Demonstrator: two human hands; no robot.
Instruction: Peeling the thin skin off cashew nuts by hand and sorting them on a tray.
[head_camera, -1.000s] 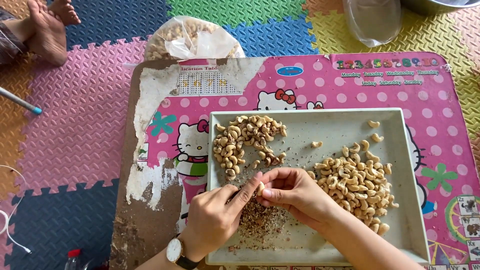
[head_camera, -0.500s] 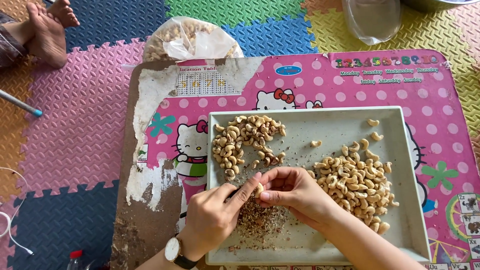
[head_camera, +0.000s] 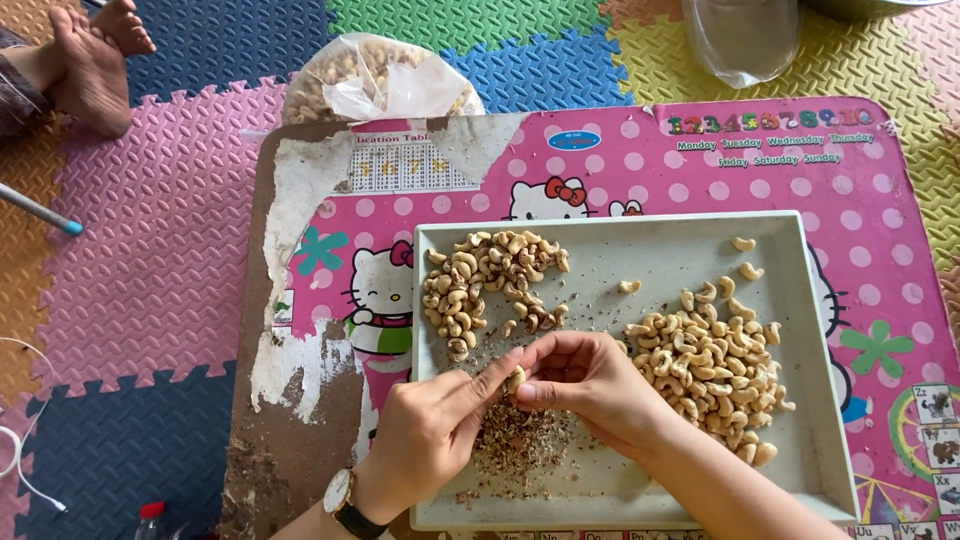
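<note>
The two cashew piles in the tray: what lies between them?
In the head view, between the left pile and the right pile lies bare tray floor with fine crumbs and one lone cashew.

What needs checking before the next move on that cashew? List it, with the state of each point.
1. Cashew pinched between both hands: ok, the left hand and right hand meet on it.
2. Hands over the tray, so bits fall inside: ok, they are above the pile of skin scraps.
3. Nut fully skinned: cannot tell, fingers hide most of it.
4. Room on the paler pile at the right: ok, bare tray around it.
5. Darker pile at upper left kept apart from the paler one: ok, a gap lies between, with one stray nut.
6. Tray lying flat on the pink table: ok.
</note>
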